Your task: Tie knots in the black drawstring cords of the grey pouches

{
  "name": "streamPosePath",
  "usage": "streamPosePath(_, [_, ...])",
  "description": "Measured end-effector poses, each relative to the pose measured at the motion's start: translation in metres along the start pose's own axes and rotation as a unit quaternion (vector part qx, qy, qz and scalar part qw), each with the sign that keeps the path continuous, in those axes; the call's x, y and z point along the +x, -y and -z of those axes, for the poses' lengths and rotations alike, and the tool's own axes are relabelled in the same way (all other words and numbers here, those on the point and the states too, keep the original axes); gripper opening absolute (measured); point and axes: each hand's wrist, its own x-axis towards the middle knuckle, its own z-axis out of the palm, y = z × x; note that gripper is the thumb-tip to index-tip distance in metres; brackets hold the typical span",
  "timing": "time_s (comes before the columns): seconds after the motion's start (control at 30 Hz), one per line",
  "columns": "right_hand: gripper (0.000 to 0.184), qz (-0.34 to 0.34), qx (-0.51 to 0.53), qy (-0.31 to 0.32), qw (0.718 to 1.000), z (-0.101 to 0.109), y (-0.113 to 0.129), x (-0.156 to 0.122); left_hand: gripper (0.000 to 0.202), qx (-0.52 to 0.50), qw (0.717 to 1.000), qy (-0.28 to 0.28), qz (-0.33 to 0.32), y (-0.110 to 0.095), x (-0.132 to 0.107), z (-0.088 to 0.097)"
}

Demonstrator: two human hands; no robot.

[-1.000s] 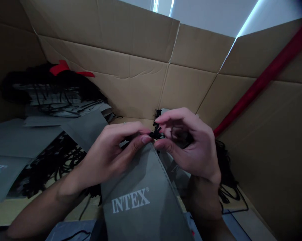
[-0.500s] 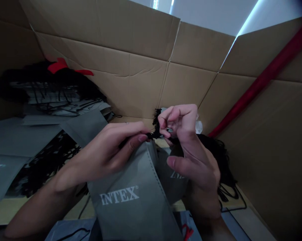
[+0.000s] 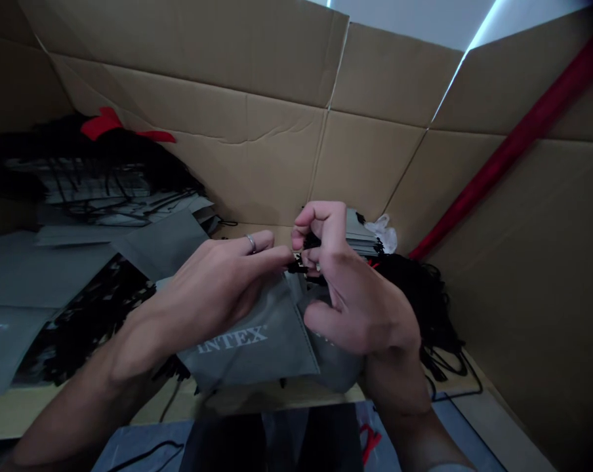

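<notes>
A grey fabric pouch [image 3: 257, 341] printed INTEX is held up in front of me inside a big cardboard box. My left hand [image 3: 218, 288], a ring on one finger, pinches the pouch's top edge. My right hand [image 3: 355, 288] is curled closed just to its right, fingers pinching the black drawstring [image 3: 299, 265] at the pouch's mouth. The two hands touch at the cord. What lies under the fingers is hidden.
Cardboard walls [image 3: 257, 151] rise on all sides. Flat grey pouches [image 3: 40, 269] with black cords lie stacked at left, a red ribbon [image 3: 104, 124] on the far pile. More pouches [image 3: 363, 236] and black cords [image 3: 424, 295] sit at right. A red strip [image 3: 498, 157] runs up the right wall.
The pouch has dropped lower and tilted flatter. My right hand turned over and closed into a tighter curl above the cord; my left hand stretched forward towards it.
</notes>
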Motion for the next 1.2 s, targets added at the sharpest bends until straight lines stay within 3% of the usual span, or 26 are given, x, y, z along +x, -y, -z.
streamPosePath(0.1, [0.082,-0.033,-0.011,0.017,0.999,0.000,-0.001,0.002,0.049,0.023,0.999,-0.006,-0.033,0.004,0.001,-0.002])
streamPosePath(0.17, [0.077,-0.048,-0.007,0.019,0.999,0.001,0.001,0.003,0.044,0.014,0.999,-0.017,-0.040,0.003,0.003,-0.002])
streamPosePath(0.27, [0.069,-0.045,-0.020,-0.001,0.999,0.001,0.005,0.004,0.023,-0.053,0.998,-0.030,-0.034,-0.004,0.007,-0.001])
streamPosePath(0.43, [0.068,-0.009,-0.030,-0.001,1.000,-0.007,0.008,0.003,0.015,-0.185,0.981,-0.054,-0.007,-0.018,0.009,-0.005])
streamPosePath(0.63, [0.067,-0.007,-0.007,0.017,1.000,-0.007,0.011,0.001,0.028,-0.239,0.969,-0.056,-0.009,-0.017,0.010,-0.012])
streamPosePath(0.77, [0.043,-0.016,0.086,-0.008,0.996,0.003,0.008,-0.001,0.034,-0.254,0.961,-0.111,0.003,-0.014,0.010,-0.005])
streamPosePath(0.87, [0.022,-0.001,0.081,-0.061,0.995,0.011,0.003,-0.002,0.039,-0.254,0.964,-0.081,0.013,-0.009,0.011,0.002])
streamPosePath(1.03, [0.016,0.001,0.072,-0.091,0.993,0.023,0.001,-0.002,0.035,-0.214,0.975,0.014,0.049,-0.004,0.004,0.009])
streamPosePath(1.2, [0.021,-0.001,0.080,-0.112,0.991,0.032,0.006,-0.004,0.028,-0.178,0.979,-0.002,0.096,-0.007,-0.004,0.014])
